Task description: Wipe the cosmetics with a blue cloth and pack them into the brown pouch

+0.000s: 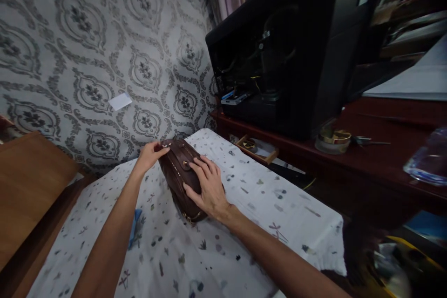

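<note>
A dark brown leather-like handbag (pixel 179 167) with zippers and a small metal stud lies on the patterned white sheet (pixel 251 214). At its far left end is my left hand (pixel 151 156), thumb over the top and fingers curled at the edge, gripping it. My right hand (pixel 208 186) rests on the bag's upper face with fingers stretched out and thumb spread apart. Beside my left forearm, a blue item (pixel 135 227) is partly hidden; its kind is unclear.
A wooden headboard-like panel (pixel 31 191) stands at left. To the right, a black computer case (pixel 265 65) sits on a dark red desk (pixel 377 123) with a roll of tape (pixel 333 140). A small open drawer (pixel 258 149) juts out below.
</note>
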